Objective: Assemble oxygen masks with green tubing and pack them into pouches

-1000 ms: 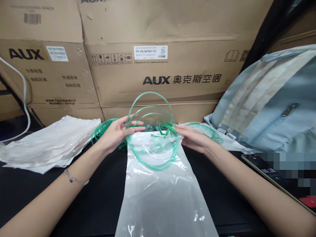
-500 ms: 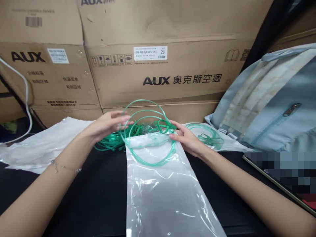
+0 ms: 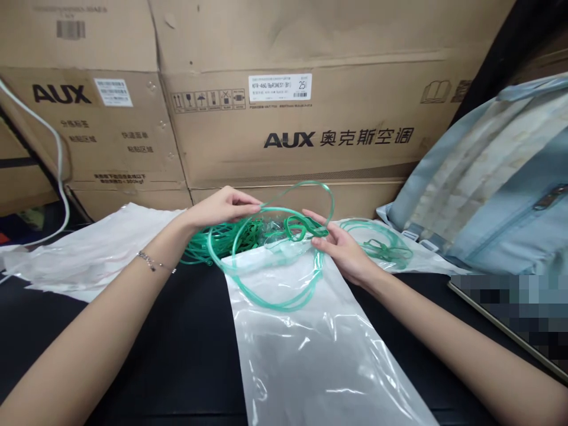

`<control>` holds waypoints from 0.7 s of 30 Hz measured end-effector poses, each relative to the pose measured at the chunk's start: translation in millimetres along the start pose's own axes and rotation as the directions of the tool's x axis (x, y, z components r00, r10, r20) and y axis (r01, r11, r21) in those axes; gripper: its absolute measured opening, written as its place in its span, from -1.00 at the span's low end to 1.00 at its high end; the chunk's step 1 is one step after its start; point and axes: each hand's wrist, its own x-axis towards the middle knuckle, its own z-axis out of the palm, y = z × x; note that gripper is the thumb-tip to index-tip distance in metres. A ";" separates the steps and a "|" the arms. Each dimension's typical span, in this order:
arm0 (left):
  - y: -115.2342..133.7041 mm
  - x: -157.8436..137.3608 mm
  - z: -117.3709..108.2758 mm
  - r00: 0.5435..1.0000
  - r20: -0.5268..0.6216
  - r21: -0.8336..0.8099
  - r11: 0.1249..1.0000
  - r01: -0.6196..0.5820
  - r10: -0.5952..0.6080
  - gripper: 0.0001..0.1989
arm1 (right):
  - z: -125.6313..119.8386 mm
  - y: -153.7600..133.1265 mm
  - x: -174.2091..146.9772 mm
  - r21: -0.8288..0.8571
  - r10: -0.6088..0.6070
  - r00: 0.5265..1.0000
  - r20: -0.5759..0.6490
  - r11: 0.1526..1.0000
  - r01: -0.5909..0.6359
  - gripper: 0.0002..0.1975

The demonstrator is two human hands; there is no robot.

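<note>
A coil of thin clear-green tubing (image 3: pixel 277 306) hangs in loops over the top end of a clear plastic bag (image 3: pixel 306 361) with a white back. My left hand (image 3: pixel 228 207) is closed, its thumb and fingers pinching one strand of the tubing at the upper left of the coil. My right hand (image 3: pixel 339 242) grips the other side of the coil together with a bunched darker green strap (image 3: pixel 304 228). Its index finger is stretched out along the strap. Whether the right fingers also touch the bag's edge is hidden.
Behind the bag lies a pile of green tubing and straps (image 3: pixel 222 239). White bags (image 3: pixel 102 242) are stacked at left; a bagged tubing coil (image 3: pixel 386 245) lies at right. Large cartons (image 3: pixel 284 160) stand behind. A light-blue backpack (image 3: pixel 501 195) and a dark flat device (image 3: pixel 501 319) are at right.
My left hand has gone from open fingers beside the loops to a pinch on one strand, moving right. The upper loops have shifted right and changed shape. My right hand keeps its hold.
</note>
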 end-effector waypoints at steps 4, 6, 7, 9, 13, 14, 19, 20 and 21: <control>-4.1 -2.5 -17.6 0.975 0.205 0.203 0.978 0.042 -0.084 -0.66 | -0.5 1.8 -0.6 -0.014 -0.037 0.995 0.096 0.999 0.039 -0.44; -6.5 -4.1 -20.8 0.987 0.146 0.202 0.979 0.038 -0.068 -0.50 | -1.2 2.7 -0.9 -0.021 -0.071 0.988 0.137 0.997 0.074 -0.47; -8.1 -4.8 -20.7 0.991 0.116 0.155 0.987 0.042 -0.060 -0.42 | -1.5 2.9 -1.1 -0.025 -0.087 0.985 0.147 0.995 0.092 -0.48; -11.8 -5.9 -18.4 0.986 0.153 -0.039 0.996 0.078 -0.071 -0.34 | -2.0 2.8 -1.4 -0.026 -0.112 0.981 0.157 0.993 0.118 -0.48; -12.4 -6.7 -12.8 0.965 0.256 -0.435 0.884 0.170 -0.059 -0.40 | -3.1 3.0 -0.3 -0.030 -0.121 0.984 0.134 0.992 0.127 -0.48; -9.6 -6.9 -11.4 0.974 0.219 -0.462 0.873 0.159 -0.061 -0.40 | -3.3 3.5 0.3 -0.032 -0.124 0.985 0.118 0.991 0.129 -0.48; 15.8 -9.9 1.2 0.979 0.156 -0.214 0.963 0.164 -0.132 -0.33 | -2.6 5.4 2.1 0.021 -0.148 0.988 0.051 0.989 0.148 -0.46; 20.2 -10.8 4.0 0.979 0.154 -0.141 0.978 0.156 -0.135 -0.40 | -2.5 5.0 1.9 0.032 -0.156 0.987 0.041 0.987 0.155 -0.44; 23.6 -11.7 5.9 0.980 0.154 -0.076 0.988 0.135 -0.122 -0.50 | -2.5 4.3 1.7 0.038 -0.163 0.986 0.030 0.986 0.162 -0.43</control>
